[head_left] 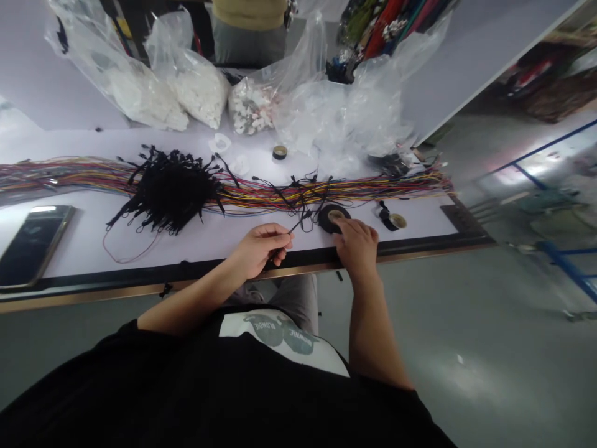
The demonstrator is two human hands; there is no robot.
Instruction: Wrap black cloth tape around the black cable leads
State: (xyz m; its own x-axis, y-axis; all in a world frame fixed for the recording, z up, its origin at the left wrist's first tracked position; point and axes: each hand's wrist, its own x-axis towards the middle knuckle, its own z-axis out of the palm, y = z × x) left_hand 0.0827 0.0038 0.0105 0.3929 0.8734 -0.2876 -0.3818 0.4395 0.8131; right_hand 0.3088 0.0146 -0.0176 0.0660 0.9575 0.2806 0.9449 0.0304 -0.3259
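Note:
My left hand [263,249] is closed in a pinch at the table's front edge, with a thin black cable [293,229] between thumb and fingers. Just right of it, my right hand [358,246] has its fingers on the near right side of a roll of black tape [328,210], which lies flat on the table. Its fingertips reach to the roll's core and are partly hidden. Beyond both hands a long bundle of coloured wires [261,198] runs across the table, with several black cables with small connectors [303,193] lying over it.
A heap of black connector cables [172,186] covers the bundle at left, and a phone [35,246] lies near the front left edge. Small tape rolls [397,221] [279,152] lie right and behind. Plastic bags [203,87] of white parts line the back. A person [249,31] stands opposite.

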